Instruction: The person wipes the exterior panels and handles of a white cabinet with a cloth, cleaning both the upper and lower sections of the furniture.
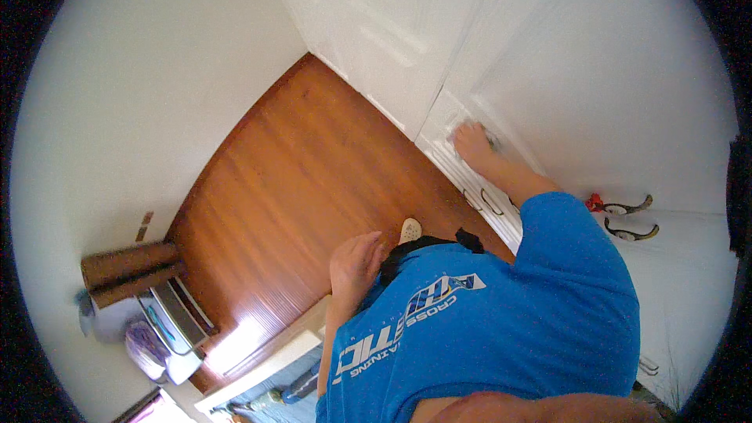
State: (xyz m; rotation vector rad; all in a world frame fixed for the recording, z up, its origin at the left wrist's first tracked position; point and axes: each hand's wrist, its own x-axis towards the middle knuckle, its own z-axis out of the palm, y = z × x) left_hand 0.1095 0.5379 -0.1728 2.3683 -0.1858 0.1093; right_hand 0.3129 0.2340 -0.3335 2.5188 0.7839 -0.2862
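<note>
My right hand (473,144) is against the raised panel of a white wardrobe door (546,88), low down near the seam between two doors. A small greyish patch shows beside its fingers; whether it is a cloth in the hand or part of the door is too blurred to tell. My left hand (355,261) hangs over the floor in front of my waist, its fingers loosely bent and nothing visible in it. Nearest the right forearm are two thin curved handles (492,202) on the white wardrobe front.
Two curved metal handles (631,232) sit farther right, with a red item (594,202) by one. Brown wooden floor (294,170) meets a pale wall (158,100). At lower left stand a brown box-like object (132,267), a small drawer unit (176,320) and a bed edge (294,349).
</note>
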